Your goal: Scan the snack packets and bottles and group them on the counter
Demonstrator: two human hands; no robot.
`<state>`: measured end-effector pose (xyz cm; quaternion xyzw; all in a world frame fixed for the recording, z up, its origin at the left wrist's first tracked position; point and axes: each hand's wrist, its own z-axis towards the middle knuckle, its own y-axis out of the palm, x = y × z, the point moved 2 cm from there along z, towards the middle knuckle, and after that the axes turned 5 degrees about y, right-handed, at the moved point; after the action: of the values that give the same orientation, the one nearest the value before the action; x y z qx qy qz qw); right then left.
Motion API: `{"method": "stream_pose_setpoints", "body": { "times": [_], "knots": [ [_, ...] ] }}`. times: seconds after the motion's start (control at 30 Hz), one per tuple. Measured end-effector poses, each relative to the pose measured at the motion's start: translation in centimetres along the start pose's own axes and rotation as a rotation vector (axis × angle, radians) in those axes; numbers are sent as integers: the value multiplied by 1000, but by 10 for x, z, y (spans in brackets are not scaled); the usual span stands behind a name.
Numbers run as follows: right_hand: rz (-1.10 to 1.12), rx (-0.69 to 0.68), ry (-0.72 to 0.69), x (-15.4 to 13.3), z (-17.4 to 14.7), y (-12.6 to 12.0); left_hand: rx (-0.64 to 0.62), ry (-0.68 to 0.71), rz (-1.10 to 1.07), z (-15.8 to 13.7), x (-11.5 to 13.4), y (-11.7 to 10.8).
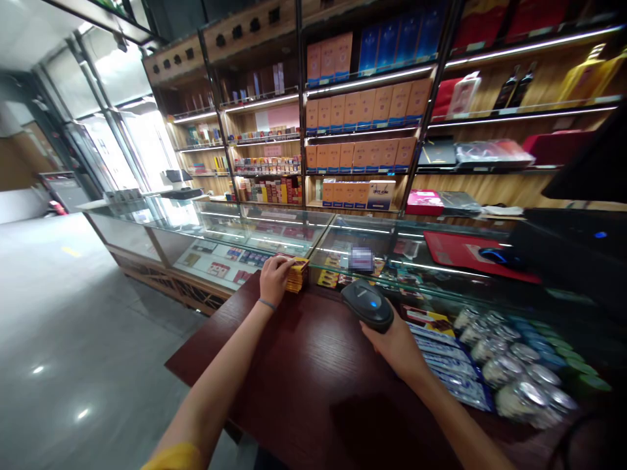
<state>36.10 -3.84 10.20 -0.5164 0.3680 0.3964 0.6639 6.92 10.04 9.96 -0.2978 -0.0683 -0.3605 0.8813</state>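
My left hand (274, 279) is at the far edge of the dark wooden counter (294, 365), its fingers closed over the top of a stack of yellow packets (296, 279). Whether it grips one packet or several is hidden by the fingers. In my right hand (396, 343) is a black barcode scanner (368, 304) with a blue light, wrapped by the fingers and held above the counter. The scanner's head points forward and left, towards the glass display case (333, 235). A small blurred-out item (361, 259) shows on the glass just beyond the scanner.
To the right are blue-and-white packets (450, 365) in a tray, lidded jars (509, 372) and green-topped cans (573, 356). Behind them lie a red mat (470, 254) with a computer mouse (497, 255) and a dark monitor (588, 163). Shelves of boxes (367, 108) line the wall.
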Motion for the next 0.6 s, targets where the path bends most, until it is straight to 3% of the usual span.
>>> {"method": "stream_pose_setpoints", "body": {
  "times": [0.23,0.43,0.6],
  "knots": [
    [-13,-30,-11,2,-1,5,-308,130,274,6,-31,5],
    [21,-23,-16,9,2,3,-436,134,321,11,-39,12],
    [24,5,-8,8,3,0,-446,133,287,12,-38,14]
  ]
}}
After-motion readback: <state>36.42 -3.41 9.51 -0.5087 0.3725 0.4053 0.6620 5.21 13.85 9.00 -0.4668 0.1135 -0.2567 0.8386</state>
